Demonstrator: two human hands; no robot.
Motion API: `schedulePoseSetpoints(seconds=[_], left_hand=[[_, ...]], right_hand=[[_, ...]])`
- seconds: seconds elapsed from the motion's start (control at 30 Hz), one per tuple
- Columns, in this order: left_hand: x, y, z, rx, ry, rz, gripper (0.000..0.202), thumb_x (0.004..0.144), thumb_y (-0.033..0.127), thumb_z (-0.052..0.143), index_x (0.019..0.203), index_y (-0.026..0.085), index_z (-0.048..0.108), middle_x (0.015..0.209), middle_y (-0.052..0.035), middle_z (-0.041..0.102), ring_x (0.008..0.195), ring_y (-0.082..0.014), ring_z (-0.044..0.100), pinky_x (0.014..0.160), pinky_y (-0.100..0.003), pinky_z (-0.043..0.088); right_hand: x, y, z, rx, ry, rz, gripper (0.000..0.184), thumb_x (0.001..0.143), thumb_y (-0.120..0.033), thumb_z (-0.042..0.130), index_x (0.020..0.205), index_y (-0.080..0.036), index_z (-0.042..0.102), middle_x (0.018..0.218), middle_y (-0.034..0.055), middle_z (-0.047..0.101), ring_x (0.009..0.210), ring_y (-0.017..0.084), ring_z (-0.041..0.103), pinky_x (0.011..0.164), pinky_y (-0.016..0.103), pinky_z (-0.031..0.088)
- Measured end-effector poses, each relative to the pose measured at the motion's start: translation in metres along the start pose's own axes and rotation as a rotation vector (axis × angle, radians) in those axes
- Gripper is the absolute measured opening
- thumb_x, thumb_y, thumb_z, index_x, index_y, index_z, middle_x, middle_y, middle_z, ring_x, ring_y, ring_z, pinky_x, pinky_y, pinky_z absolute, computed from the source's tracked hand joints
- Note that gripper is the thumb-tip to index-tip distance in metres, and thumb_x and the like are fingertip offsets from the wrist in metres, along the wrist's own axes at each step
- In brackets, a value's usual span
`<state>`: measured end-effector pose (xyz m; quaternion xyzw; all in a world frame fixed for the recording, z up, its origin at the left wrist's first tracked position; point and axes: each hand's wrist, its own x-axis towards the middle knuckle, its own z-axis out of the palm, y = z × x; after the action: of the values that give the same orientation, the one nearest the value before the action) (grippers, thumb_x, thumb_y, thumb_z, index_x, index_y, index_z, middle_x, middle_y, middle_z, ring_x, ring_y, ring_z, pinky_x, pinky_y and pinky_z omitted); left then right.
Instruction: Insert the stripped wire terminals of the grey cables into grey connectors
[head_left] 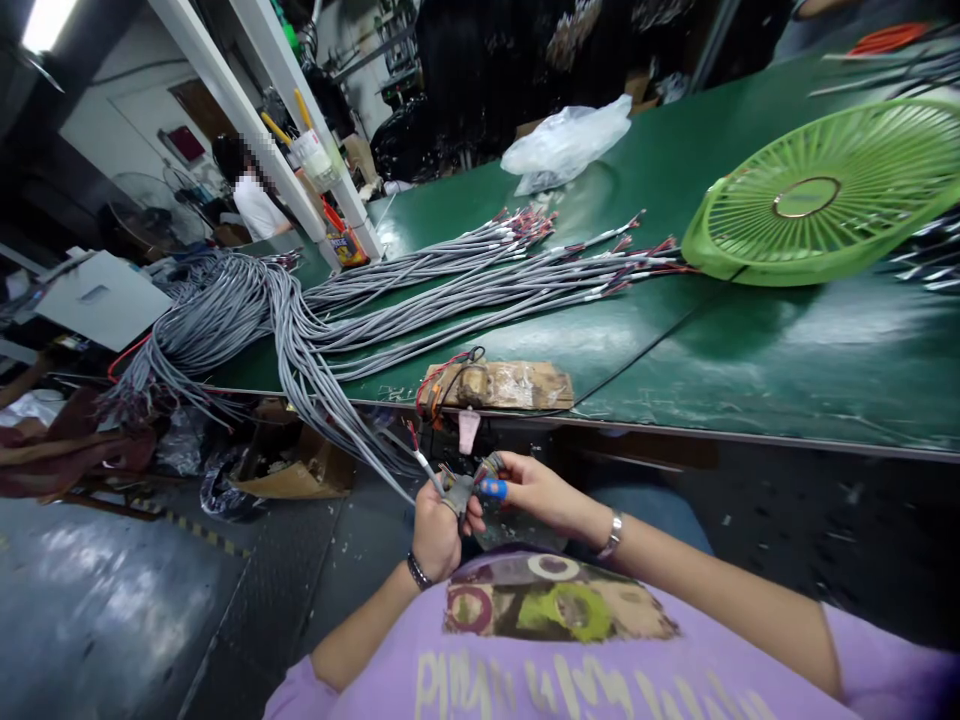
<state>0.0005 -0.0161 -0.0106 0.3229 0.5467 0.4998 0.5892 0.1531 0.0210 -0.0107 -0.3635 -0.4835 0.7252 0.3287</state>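
My left hand (437, 532) is closed around a grey cable (390, 478), just below the table edge. A cable end (424, 462) with thin red and white wires pokes up beside its thumb. My right hand (536, 492) is closed in a pinch on small coloured wire ends (489, 468), close to the left fingers. Blue tape (493, 488) wraps one of its fingers. What lies between the two hands is too small to make out fully. A large bundle of grey cables (300, 350) lies over the table, stripped ends (525, 228) pointing right.
In front of me a wooden block (517, 385) with red and black wires sits at the edge of the green table (712, 385). A green fan (832, 190) and a plastic bag (566, 145) stand behind. Below left is a cardboard box (300, 470). A person (255, 205) is far left.
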Motion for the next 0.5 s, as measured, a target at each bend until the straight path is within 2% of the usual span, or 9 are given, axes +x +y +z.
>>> schedulePoseSetpoints(seconds=[0.1, 0.23, 0.4, 0.5], left_hand=[[0.001, 0.001, 0.001, -0.028, -0.018, -0.022, 0.027, 0.068, 0.038, 0.066, 0.067, 0.016, 0.05, 0.047, 0.0023, 0.058, 0.033, -0.008, 0.051, 0.031, -0.015, 0.025], [0.002, 0.003, -0.003, -0.062, -0.083, -0.097, 0.031, 0.067, 0.041, 0.067, 0.065, 0.015, 0.051, 0.045, 0.0012, 0.058, 0.031, -0.0088, 0.05, 0.03, -0.016, 0.026], [0.001, 0.006, -0.011, -0.062, -0.234, -0.213, 0.032, 0.063, 0.04, 0.07, 0.063, 0.014, 0.052, 0.043, -0.0008, 0.058, 0.029, -0.0105, 0.049, 0.029, -0.018, 0.028], [0.0, 0.006, -0.013, -0.055, -0.22, -0.214, 0.03, 0.063, 0.039, 0.07, 0.064, 0.014, 0.053, 0.043, -0.0001, 0.057, 0.029, -0.0095, 0.048, 0.03, -0.018, 0.028]], right_hand=[[0.002, 0.0, 0.005, -0.044, 0.03, -0.076, 0.04, 0.066, -0.053, 0.067, 0.073, -0.017, 0.054, 0.064, -0.0016, 0.055, 0.059, 0.011, 0.047, 0.056, 0.025, 0.038], [0.01, -0.003, 0.001, -0.08, -0.03, -0.141, 0.038, 0.066, -0.05, 0.068, 0.073, -0.015, 0.057, 0.066, -0.002, 0.054, 0.061, 0.011, 0.046, 0.06, 0.026, 0.038], [0.019, 0.003, 0.0, -0.004, -0.127, -0.086, 0.038, 0.063, -0.047, 0.072, 0.073, -0.014, 0.058, 0.065, -0.003, 0.055, 0.06, 0.009, 0.046, 0.061, 0.025, 0.037], [0.021, 0.008, 0.004, 0.049, -0.114, -0.044, 0.038, 0.062, -0.046, 0.073, 0.073, -0.014, 0.057, 0.064, -0.0035, 0.053, 0.057, 0.008, 0.044, 0.058, 0.023, 0.037]])
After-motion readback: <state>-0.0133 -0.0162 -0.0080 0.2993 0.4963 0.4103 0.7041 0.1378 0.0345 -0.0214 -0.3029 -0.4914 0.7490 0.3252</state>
